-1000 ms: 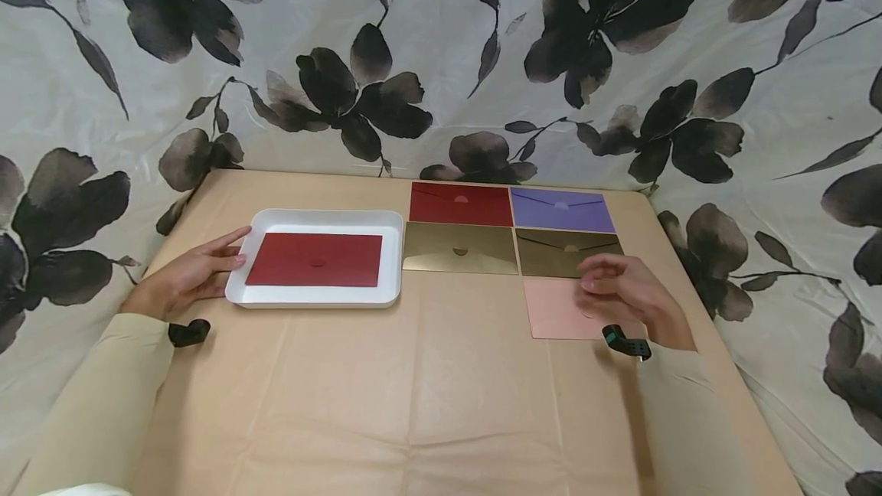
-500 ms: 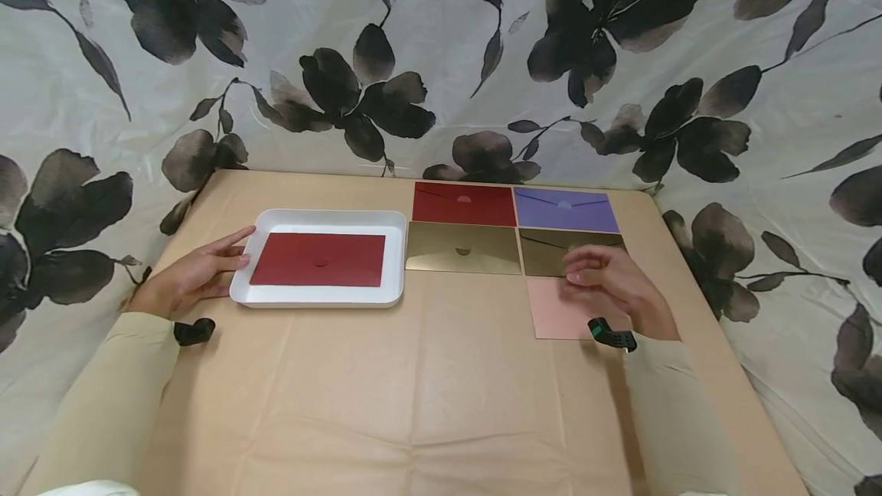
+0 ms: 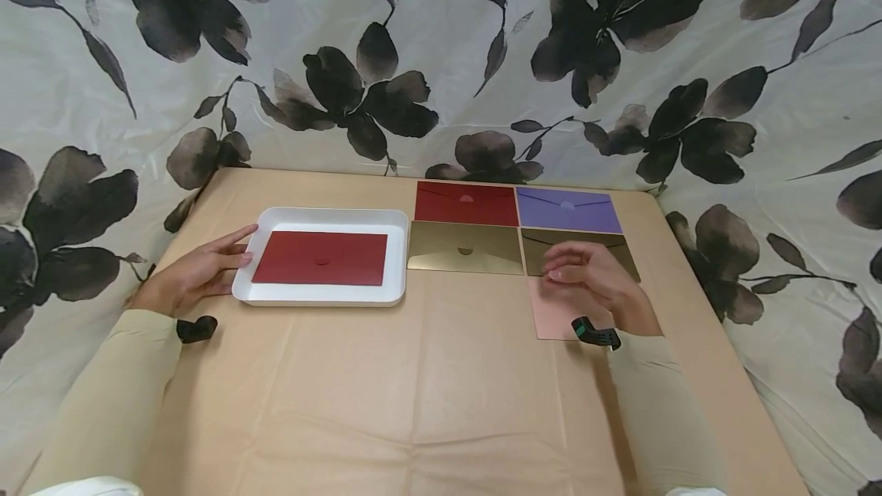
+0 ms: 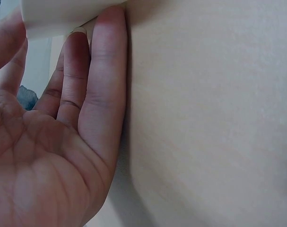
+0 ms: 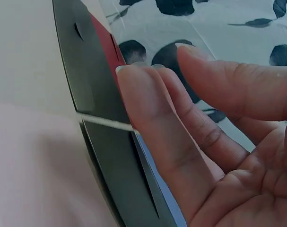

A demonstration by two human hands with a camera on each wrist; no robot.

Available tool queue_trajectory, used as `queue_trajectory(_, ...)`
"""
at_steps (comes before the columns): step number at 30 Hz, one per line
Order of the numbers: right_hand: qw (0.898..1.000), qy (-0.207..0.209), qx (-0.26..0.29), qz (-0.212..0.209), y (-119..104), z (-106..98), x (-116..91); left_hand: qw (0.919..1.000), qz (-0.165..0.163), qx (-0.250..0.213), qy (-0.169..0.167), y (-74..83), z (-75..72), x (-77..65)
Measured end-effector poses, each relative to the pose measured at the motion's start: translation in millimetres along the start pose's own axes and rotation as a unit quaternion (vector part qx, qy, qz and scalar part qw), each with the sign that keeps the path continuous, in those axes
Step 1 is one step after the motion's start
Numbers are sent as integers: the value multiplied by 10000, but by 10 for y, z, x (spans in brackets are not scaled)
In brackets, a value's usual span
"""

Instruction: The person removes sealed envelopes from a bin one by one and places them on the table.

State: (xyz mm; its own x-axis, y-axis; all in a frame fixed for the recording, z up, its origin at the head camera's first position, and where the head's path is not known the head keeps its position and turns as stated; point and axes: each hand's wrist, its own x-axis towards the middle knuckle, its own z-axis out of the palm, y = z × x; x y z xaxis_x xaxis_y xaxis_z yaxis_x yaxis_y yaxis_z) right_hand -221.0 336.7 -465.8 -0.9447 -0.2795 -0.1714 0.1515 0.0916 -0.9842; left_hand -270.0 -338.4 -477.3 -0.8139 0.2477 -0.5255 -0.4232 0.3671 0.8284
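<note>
My left hand (image 3: 196, 272) holds the left end of a white tray (image 3: 320, 295), its fingertips at the rim. In the left wrist view, the lower fingers (image 4: 103, 80) reach under the tray's edge (image 4: 63, 16). A red envelope (image 3: 320, 257) lies in the tray. Over on the right, my right hand (image 3: 596, 282) hovers with loosely bent fingers above a dark gold envelope (image 3: 623, 249) and a pink envelope (image 3: 554, 312). Nothing is between its thumb and fingers in the right wrist view. Left of that hand lies a lighter gold envelope (image 3: 462, 247).
Behind the gold envelopes lie another red envelope (image 3: 465, 203) and a purple envelope (image 3: 568, 210), edge to edge. All rest on a tan-covered table (image 3: 386, 389). A white cloth with dark flowers (image 3: 475, 37) hangs behind the table and along its sides.
My right hand has moved left, from over the right part of the dark gold and pink envelopes to their left part. The left hand and the tray keep their place.
</note>
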Motion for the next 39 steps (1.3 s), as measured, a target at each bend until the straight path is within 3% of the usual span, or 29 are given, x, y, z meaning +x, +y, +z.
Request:
queue_trajectory(10, 9994, -254, 214, -135, -19, 201, 127, 10000, 52, -2, -21, -3, -15, 5)
queue_trajectory(23, 9994, -231, 194, -190, -63, 486, 265, 9998, 181, -53, -34, 32, 3, 22)
queue_trajectory(39, 9984, -427, 342, -159, -174, 908, 480, 10000, 75, 57, -7, -19, -2, 17)
